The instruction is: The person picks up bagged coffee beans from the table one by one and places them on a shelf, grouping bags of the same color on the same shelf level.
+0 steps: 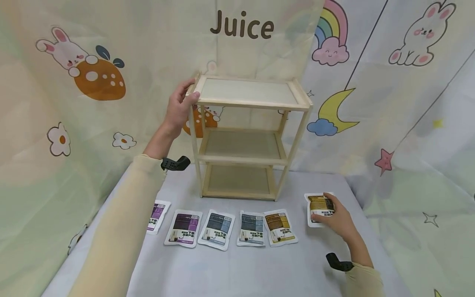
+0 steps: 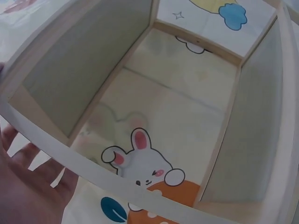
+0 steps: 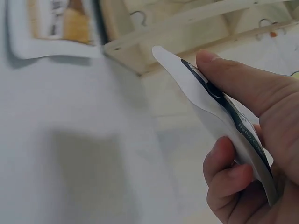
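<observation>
A three-tier wooden shelf rack (image 1: 243, 160) stands at the back of the table. My left hand (image 1: 179, 108) grips its upper left edge, the thumb at the front corner. In the left wrist view, the fingers (image 2: 49, 173) lie against the outside of the frame. At the right, my right hand (image 1: 340, 220) holds a pouch with a brown-and-yellow label (image 1: 318, 205). The right wrist view shows this flat white pouch (image 3: 198, 95) edge-on, pinched between thumb and curled fingers, above the tabletop.
A row of pouches lies before the rack: a purple one (image 1: 183, 229), another purple one (image 1: 157, 216) partly behind my left sleeve, two blue-grey ones (image 1: 217, 230) and a brown-yellow one (image 1: 280, 227). Printed cloth (image 1: 148, 49) hangs behind and at both sides of the table (image 1: 237, 272).
</observation>
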Tool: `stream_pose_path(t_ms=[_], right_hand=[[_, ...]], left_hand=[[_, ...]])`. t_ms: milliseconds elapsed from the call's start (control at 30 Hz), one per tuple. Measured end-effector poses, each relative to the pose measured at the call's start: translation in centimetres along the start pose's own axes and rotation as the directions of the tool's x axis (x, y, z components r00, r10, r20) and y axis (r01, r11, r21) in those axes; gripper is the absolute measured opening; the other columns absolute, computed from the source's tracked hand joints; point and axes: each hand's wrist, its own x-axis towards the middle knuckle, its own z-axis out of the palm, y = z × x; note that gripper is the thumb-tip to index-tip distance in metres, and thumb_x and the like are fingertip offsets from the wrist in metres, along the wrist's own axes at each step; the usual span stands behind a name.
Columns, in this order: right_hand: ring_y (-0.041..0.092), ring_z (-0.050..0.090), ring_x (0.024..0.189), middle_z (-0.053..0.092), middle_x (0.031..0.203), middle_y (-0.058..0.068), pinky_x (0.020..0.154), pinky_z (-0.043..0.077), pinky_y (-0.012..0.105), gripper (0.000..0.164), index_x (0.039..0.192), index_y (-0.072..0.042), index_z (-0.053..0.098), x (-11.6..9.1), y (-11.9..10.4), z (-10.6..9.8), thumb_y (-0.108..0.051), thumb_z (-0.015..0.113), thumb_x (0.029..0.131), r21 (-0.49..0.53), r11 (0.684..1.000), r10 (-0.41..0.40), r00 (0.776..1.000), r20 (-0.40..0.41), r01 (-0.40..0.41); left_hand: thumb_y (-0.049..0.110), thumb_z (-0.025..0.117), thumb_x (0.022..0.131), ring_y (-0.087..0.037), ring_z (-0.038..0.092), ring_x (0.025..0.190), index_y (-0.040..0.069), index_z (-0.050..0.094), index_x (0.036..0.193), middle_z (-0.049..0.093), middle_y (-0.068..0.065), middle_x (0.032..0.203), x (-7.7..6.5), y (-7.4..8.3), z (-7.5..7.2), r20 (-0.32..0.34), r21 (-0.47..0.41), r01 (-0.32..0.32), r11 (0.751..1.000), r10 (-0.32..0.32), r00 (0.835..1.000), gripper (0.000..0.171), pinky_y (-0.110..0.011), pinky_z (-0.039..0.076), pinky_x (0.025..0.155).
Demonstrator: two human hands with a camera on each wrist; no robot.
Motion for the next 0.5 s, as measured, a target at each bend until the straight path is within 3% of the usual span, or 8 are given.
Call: stream_pose_path(t_ms=[267, 500], right_hand=[[0.046, 0.042, 0.113, 0.037, 0.138, 0.03, 0.082, 0.043, 0.057, 0.107, 0.155, -0.012, 0.018, 1.2, -5.3, -6.1, -0.049, 0.08, 0.075, -0.014, 0.997, -0.077, 0.996, -0.054, 0.076], [0.045, 0.04, 0.11, 0.036, 0.138, 0.027, 0.075, 0.045, 0.042, 0.103, 0.156, -0.019, 0.018, 0.6, -12.4, -12.0, -0.042, 0.081, 0.077, -0.037, 0.99, -0.141, 0.979, -0.146, 0.137]], left_hand=[[0.034, 0.049, 0.097, -0.018, 0.035, 0.135, 0.018, 0.027, 0.155, 0.032, -0.005, 0.154, -0.7, 0.1, 0.6, -0.027, 0.023, 0.026, 0.999, -0.025, 0.999, 0.063, -0.036, 0.028, 0.11], [0.025, 0.05, 0.097, -0.023, 0.044, 0.126, 0.007, 0.033, 0.151, 0.039, -0.016, 0.148, -0.4, -0.1, 0.6, -0.067, -0.011, -0.009, 1.0, 0.008, 0.998, 0.06, -0.035, 0.035, 0.105]])
